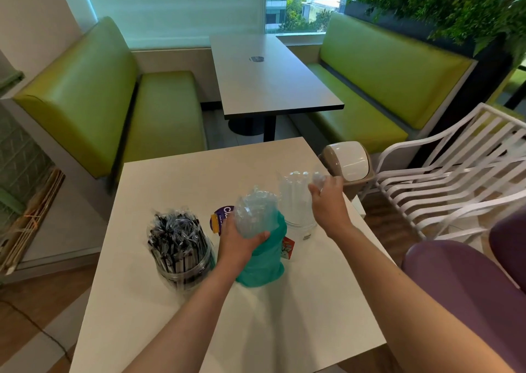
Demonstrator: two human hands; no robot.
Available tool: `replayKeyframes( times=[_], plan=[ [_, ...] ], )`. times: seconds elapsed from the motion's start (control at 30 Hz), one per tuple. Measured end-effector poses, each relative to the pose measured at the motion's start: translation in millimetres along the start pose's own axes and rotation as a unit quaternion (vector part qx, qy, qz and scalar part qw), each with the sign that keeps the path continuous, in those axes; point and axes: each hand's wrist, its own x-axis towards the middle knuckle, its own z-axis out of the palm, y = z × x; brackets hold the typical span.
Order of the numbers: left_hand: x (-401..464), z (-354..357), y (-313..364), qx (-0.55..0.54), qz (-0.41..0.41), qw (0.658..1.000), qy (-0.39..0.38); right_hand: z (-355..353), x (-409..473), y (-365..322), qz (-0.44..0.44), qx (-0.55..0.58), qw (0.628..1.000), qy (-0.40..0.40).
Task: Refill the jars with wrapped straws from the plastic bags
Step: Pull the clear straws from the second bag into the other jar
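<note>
A person stands at a white counter (176, 330) in the lower middle of the frame. The left hand (242, 241) grips a crinkled clear plastic bag (256, 213) of teal straws (264, 261), held upright at centre. The right hand (327, 199), right of centre, pinches the top of a second clear bag (296, 196), which seems to sit in a clear jar (301, 227); blur hides its contents. Left of centre, another jar (185, 261) already bristles with black wrapped straws (176, 239).

The step in hand looks like emptying a bag into the right jar. Next, the plastic probably must be pulled free without tipping it.

A purple packet (222, 219) lies just behind the teal bundle. A swing-lid bin (348, 162) and a white chair (455, 173) stand at right.
</note>
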Motion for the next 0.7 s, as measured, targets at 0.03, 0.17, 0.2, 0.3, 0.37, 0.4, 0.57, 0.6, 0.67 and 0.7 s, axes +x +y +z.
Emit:
replayKeyframes(
  times=[0.03, 0.17, 0.2, 0.3, 0.37, 0.4, 0.57, 0.6, 0.67, 0.7],
  plan=[
    [0, 0, -1, -0.002, 0.001, 1.0, 0.001, 4, 1, 6, 0.011, -0.02, 1.0, -0.012],
    [0, 0, -4, -0.013, -0.004, 1.0, -0.003, 16, 11, 17, 0.067, -0.041, 0.997, -0.018],
    [-1, 0, -5, -0.014, -0.006, 1.0, -0.005, 18, 14, 18, 0.064, -0.06, 0.996, -0.024],
    [0, 0, -6, -0.016, -0.007, 1.0, -0.007, 20, 21, 19, 0.05, -0.127, 0.989, -0.053],
    [1, 0, -8, -0.021, -0.008, 1.0, -0.007, 22, 23, 20, 0.053, -0.158, 0.985, -0.052],
    [2, 0, -8, -0.022, -0.009, 1.0, -0.006, 23, 24, 21, 0.056, -0.167, 0.983, -0.046],
    [3, -1, -12, -0.029, -0.009, 0.999, -0.009, 27, 24, 20, 0.067, -0.144, 0.987, -0.015],
    [3, -1, -13, -0.03, -0.009, 0.999, -0.01, 27, 23, 20, 0.07, -0.133, 0.988, -0.013],
    [3, -1, -13, -0.037, -0.01, 0.999, -0.011, 28, 22, 22, 0.07, -0.119, 0.99, -0.013],
    [4, -1, -14, -0.041, -0.01, 0.999, -0.012, 29, 20, 24, 0.067, -0.118, 0.991, -0.014]
  ],
)
